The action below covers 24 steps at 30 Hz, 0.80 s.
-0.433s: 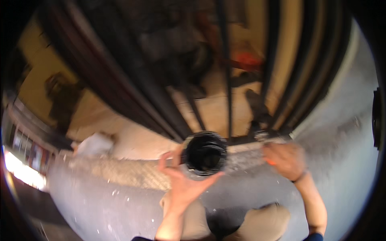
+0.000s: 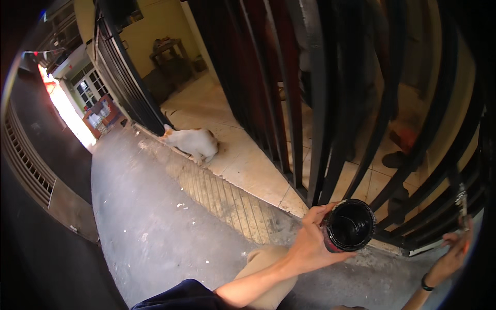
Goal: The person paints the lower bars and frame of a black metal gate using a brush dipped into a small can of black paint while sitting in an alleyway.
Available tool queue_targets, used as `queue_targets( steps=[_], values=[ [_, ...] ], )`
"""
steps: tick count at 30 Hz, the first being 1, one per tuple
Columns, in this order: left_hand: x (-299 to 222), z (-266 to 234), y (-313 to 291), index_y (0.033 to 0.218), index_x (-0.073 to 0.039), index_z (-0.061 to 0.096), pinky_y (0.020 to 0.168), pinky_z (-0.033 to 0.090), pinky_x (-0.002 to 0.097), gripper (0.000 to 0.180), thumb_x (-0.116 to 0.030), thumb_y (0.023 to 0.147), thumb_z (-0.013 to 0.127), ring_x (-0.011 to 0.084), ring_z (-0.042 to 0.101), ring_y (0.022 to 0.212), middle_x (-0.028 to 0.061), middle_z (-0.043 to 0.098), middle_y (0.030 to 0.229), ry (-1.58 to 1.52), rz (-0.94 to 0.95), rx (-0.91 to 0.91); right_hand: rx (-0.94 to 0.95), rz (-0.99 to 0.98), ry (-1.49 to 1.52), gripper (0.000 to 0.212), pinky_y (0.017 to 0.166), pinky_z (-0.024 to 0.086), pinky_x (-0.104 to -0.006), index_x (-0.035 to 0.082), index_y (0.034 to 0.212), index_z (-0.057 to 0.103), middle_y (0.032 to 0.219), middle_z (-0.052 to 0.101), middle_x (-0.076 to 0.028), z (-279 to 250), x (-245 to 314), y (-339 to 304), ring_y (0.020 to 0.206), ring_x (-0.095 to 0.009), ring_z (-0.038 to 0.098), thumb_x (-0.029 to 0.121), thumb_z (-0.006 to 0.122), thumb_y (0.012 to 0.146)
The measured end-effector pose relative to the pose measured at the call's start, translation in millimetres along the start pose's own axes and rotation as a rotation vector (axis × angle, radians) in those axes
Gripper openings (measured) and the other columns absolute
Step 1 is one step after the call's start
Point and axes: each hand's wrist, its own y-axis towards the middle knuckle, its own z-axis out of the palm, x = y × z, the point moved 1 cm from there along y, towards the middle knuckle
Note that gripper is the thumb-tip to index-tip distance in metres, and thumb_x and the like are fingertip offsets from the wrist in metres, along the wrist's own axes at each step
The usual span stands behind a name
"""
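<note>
My left hand (image 2: 309, 240) is wrapped round a paint can (image 2: 350, 227), tilted so its dark inside shows. Black paint coats its rim and inner wall, and a little red shows on the outside. At the far right, my right hand (image 2: 452, 254) has its fingers closed round a paintbrush (image 2: 462, 199) that points upward, its metal band catching light. The bristles lie against or close to the lower bars of a black metal gate (image 2: 320, 103); which of the two I cannot tell. Part of the brush handle is hidden by my fingers.
A white cat (image 2: 194, 143) with orange patches is on the tiled threshold by the gate opening. A ridged concrete ramp (image 2: 222, 199) slopes to the grey paved floor (image 2: 139, 222). Behind the bars, a dark shoe (image 2: 395, 159) is visible. A small wooden table (image 2: 170, 51) stands inside.
My view has swung left, bringing the cat and alley into sight. Both hands now appear farther right in the picture, still holding the can and the brush.
</note>
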Motion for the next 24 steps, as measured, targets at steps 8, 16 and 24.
queue_targets(
  steps=[8, 16, 24],
  values=[
    [12.2, -22.6, -12.3, 0.154, -0.013, 0.009, 0.121, 0.044, 0.045, 0.137, -0.016, 0.059, 0.108, 0.0343, 0.055, 0.139, 0.0225, 0.048, 0.152, 0.094, 0.016, -0.142, 0.036, 0.391, 0.204, 0.04, 0.064, 0.052, -0.0275, -0.004, 0.12, 0.067, 0.086, 0.074, -0.011, -1.0, 24.6, -77.3, 0.061, -0.012, 0.064, 0.033, 0.049, 0.118],
    [8.4, -2.3, -21.7, 0.155, -0.014, 0.008, 0.122, 0.045, 0.0441, 0.136, -0.012, 0.061, 0.106, 0.0348, 0.056, 0.138, 0.0278, 0.046, 0.152, 0.055, 0.029, -0.05, -0.33, 0.705, 0.356, 0.041, 0.053, 0.049, -0.0268, 0.001, 0.109, 0.063, 0.07, 0.066, -0.006, -64.5, 24.9, -108.0, 0.054, -0.014, 0.062, 0.04, 0.051, 0.117],
    [5.1, 36.3, -11.8, 0.152, -0.012, 0.007, 0.123, 0.045, 0.0437, 0.138, -0.019, 0.06, 0.109, 0.0339, 0.055, 0.14, 0.0268, 0.042, 0.153, 0.115, 0.211, 0.106, -0.524, 1.09, 0.744, 0.039, 0.047, 0.042, -0.0278, 0.012, 0.109, 0.062, 0.065, 0.064, -0.004, -81.1, 9.1, -119.9, 0.047, -0.013, 0.055, 0.051, 0.054, 0.113]
  ],
)
